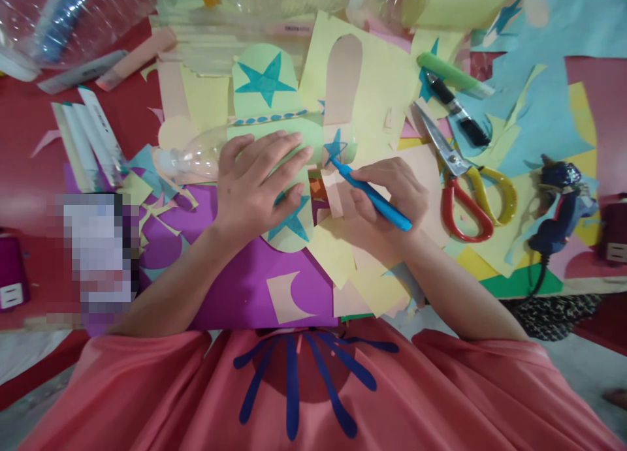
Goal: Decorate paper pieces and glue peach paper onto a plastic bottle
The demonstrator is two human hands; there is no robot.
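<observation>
My left hand (257, 177) lies flat, fingers spread, on a clear plastic bottle (193, 156) that lies on its side, wrapped in light green paper with blue stars (294, 222). My right hand (392, 196) grips a blue pen (372, 195), its tip touching a small blue star (336, 147) on the green paper. A second green cut-out with a large blue star (264, 79) lies just behind the bottle. Yellow and peach paper sheets (377, 79) lie under and around both hands.
Red and yellow scissors (463, 177) lie right of my right hand. A green marker (450, 72) and a black pen (458, 108) lie behind them. A blue glue gun (563, 203) sits at far right. White markers (93, 138) lie at left. Purple paper (245, 281) is near me.
</observation>
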